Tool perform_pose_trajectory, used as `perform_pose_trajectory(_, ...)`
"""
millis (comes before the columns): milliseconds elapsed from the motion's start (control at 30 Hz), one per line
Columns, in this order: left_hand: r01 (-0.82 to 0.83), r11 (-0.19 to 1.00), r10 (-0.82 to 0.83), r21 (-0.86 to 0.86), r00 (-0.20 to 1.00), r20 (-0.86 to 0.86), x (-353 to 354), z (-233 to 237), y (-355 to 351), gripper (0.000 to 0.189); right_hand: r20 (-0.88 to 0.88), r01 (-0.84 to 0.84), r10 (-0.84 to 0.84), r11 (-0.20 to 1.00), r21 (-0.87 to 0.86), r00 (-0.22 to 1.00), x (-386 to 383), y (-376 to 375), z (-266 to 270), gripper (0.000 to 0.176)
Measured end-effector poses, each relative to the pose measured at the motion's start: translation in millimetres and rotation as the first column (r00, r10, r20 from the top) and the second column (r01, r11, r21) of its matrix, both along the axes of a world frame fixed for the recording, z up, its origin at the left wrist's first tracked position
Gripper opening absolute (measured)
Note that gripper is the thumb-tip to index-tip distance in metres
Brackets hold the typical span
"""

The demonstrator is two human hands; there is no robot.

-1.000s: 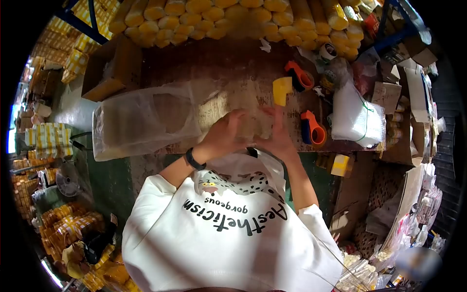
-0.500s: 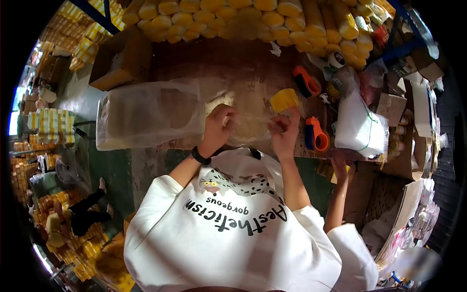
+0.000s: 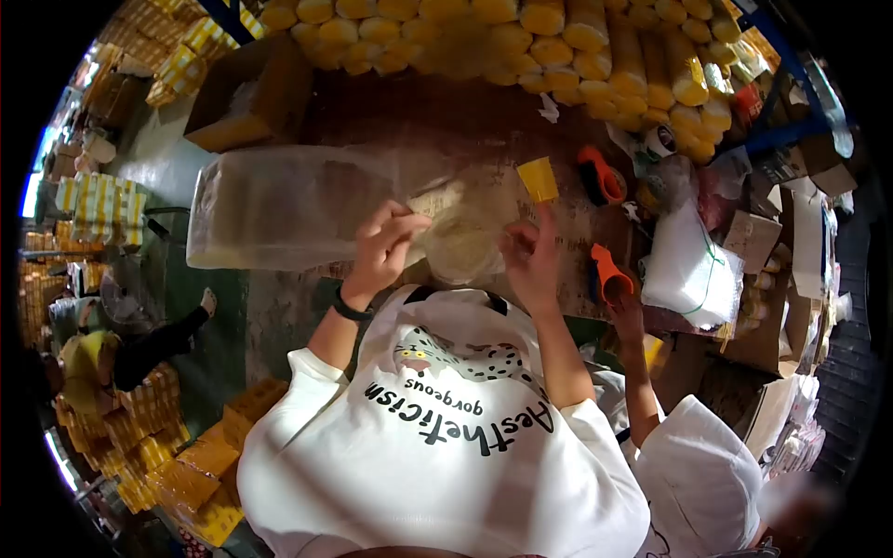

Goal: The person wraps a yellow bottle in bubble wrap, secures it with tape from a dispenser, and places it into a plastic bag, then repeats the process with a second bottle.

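A long clear plastic bag (image 3: 270, 209) lies across the table, its loose, crumpled end in front of my body. My left hand (image 3: 383, 249) is closed at that end, thumb and fingers pinching the thin film. My right hand (image 3: 532, 260) pinches at the opposite side of the film, with its index finger raised. A short piece of yellow tape (image 3: 537, 179) appears stuck to that fingertip. Between my hands the film forms a rounded, see-through shape. Its exact edges are hard to make out.
Two orange tape dispensers (image 3: 602, 175) lie at the right; a co-worker's hand (image 3: 627, 316) touches the nearer one. Beyond it stands a white wrapped bundle (image 3: 693, 256). A cardboard box (image 3: 251, 98) sits back left, and yellow rolls (image 3: 512, 42) are stacked behind.
My hands have moved a little further apart, the left one shifting leftward. The yellow tape has turned with my right finger. The co-worker's hand has come onto the nearer dispenser.
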State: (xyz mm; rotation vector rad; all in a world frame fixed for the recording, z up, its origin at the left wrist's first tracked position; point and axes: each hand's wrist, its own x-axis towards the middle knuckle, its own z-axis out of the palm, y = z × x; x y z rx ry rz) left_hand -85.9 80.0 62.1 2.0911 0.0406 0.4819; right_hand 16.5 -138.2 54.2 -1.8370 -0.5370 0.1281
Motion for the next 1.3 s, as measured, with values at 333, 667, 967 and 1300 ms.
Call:
perform_pose_trajectory(333,0.180,0.936,-0.126,0.304,0.974,-0.188,20.9,34.4,-6.7,0.029,0.009,-0.121,0.121,0.992,-0.036,0.993,3.6,12.6,7.4,0.070)
perform_pose_trajectory(667,0.045,0.981,-0.037,0.186,0.998,-0.047,-3.4,18.0,-23.4,0.013,0.009,-0.137,0.138,0.990,-0.005,0.990,-22.0,-2.8,13.3,0.072)
perform_pose_trajectory(967,0.151,0.961,-0.162,0.232,0.986,0.031,-14.3,3.9,-11.1,0.016,-0.009,-0.339,0.342,0.928,-0.156,0.940,-5.5,15.0,18.3,0.075)
perform_pose_trajectory(1300,-0.028,0.962,0.019,0.271,0.999,0.037,-19.8,-0.8,5.1,0.025,-0.284,-0.348,0.323,0.936,-0.043,0.903,-4.1,28.6,11.2,0.070)
